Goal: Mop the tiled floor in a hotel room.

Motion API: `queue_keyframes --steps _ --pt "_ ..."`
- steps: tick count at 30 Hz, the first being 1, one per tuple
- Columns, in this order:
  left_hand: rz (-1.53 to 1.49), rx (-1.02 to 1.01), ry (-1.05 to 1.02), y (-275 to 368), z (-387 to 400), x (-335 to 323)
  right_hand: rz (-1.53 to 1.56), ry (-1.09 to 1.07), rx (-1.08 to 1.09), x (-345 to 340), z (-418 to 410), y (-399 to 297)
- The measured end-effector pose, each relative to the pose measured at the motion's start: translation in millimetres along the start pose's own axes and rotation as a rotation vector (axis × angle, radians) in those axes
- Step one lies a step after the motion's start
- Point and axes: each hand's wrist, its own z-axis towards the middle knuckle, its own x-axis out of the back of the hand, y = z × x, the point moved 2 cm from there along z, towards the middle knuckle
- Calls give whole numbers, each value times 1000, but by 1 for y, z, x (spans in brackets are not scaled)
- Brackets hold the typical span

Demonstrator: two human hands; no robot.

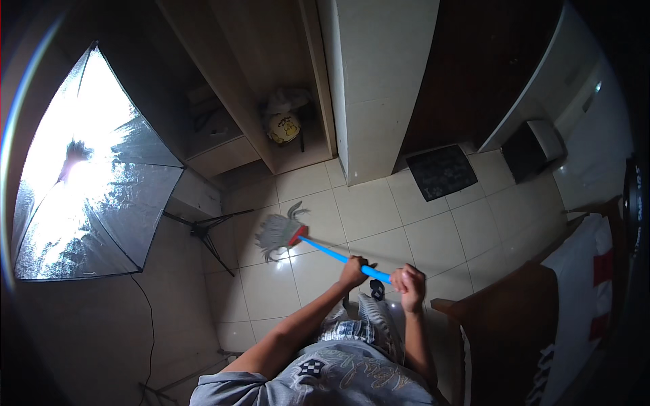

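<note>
A string mop with a blue handle (327, 250) slants across the middle of the view. Its grey string head (277, 233), set in a red clamp (298, 235), lies spread on the tiled floor (365, 213) ahead and to the left. My left hand (354, 271) wraps the handle partway along. Near the handle's upper end, my right hand (409, 284) is closed around it, hiding the tip. Both forearms reach forward from my body, and one dark shoe (377, 289) shows beneath the handle.
A lit softbox (137, 198) stands at the left on a black tripod (202, 231), its cable hanging down. Ahead are an open wooden cabinet (320, 147), a white pillar (368, 147) and a dark doormat (442, 171). A bin (530, 149) and wooden furniture with cloth (574, 284) stand right.
</note>
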Motion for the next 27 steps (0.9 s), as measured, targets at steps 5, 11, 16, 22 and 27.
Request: queue_keyframes --steps 5,11,16,22,27 --pt "-168 -316 -212 59 3 5 88 40 204 8 -11 -45" --pt "10 38 -395 42 -4 36 179 66 216 -14 10 -22" --pt "40 186 -14 -77 -43 78 265 22 82 -57 34 89" --pt "302 406 279 -229 -110 108 62 -350 -216 -142 22 187" --pt "275 535 216 -191 -95 97 14 -293 -215 -125 16 176"
